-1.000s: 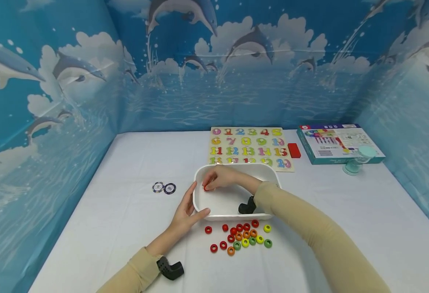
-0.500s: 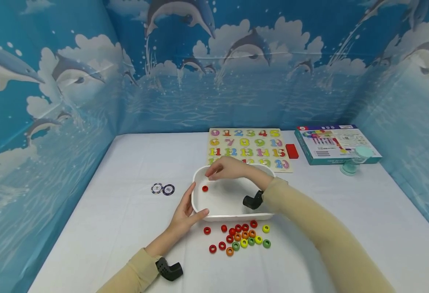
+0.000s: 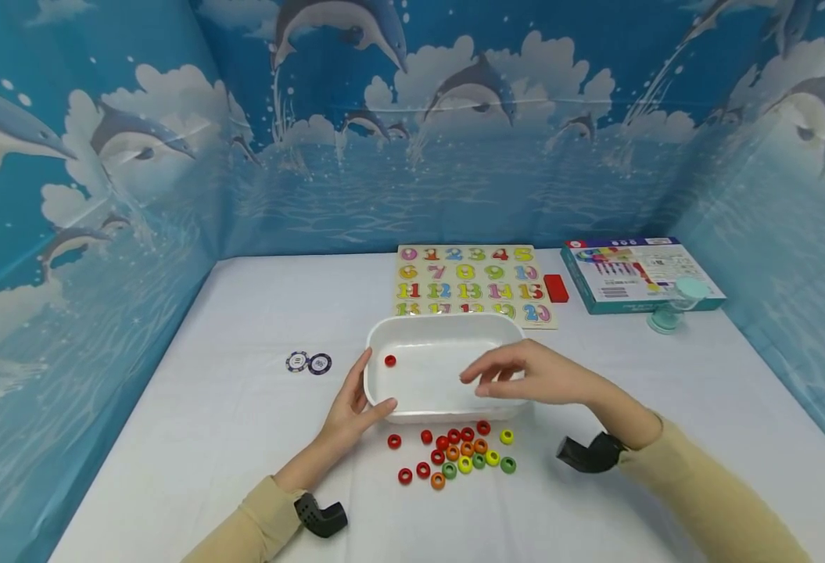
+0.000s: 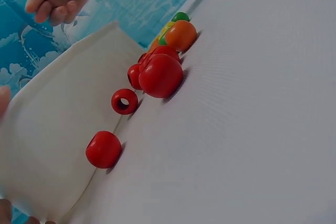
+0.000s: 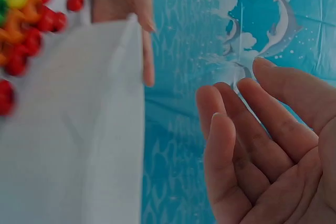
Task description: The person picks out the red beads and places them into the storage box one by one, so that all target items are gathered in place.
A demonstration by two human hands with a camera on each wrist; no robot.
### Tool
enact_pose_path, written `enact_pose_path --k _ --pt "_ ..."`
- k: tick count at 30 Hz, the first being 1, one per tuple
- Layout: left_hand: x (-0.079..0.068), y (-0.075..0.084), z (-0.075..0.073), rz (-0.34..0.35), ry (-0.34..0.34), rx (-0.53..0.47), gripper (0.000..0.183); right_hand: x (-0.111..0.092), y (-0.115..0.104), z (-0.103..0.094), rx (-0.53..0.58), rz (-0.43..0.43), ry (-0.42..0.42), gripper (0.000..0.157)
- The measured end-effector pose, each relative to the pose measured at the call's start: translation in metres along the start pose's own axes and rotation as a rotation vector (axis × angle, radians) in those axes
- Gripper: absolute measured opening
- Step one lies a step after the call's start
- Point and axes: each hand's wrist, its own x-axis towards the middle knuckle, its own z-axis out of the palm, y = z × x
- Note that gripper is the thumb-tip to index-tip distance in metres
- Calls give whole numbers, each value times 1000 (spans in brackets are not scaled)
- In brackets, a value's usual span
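Observation:
A white plastic tray (image 3: 426,375) stands mid-table, with one red bead (image 3: 390,360) lying inside near its left end. My left hand (image 3: 347,413) grips the tray's left front corner, fingers along the outer side and thumb at the front rim. Above the tray's right end is my right hand (image 3: 535,375), its fingers loosely bent and holding nothing, as the right wrist view also shows. Several loose beads in red, orange, yellow and green lie just in front of the tray, among them a yellow bead (image 3: 507,437) and a green bead (image 3: 508,465).
Behind the tray lies a wooden number puzzle board (image 3: 468,274), its lower edge partly hidden by the tray. A red block (image 3: 556,288), a boxed set (image 3: 640,274) and a pale green sand timer (image 3: 676,305) are to its right. Two poker chips (image 3: 319,363) lie left of the tray.
My right hand has let go of the red bead inside the tray, lifted away and moved right and toward me. My left hand has stayed at the tray's corner.

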Motion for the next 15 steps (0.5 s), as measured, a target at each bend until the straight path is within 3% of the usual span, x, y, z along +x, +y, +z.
enact_pose_path --k 7,15 --pt "7 -19 -6 23 -15 -31 79 -39 11 37 27 60 117 23" --pt "5 5 -3 -54 -30 -14 76 -52 13 62 6 56 250 21"
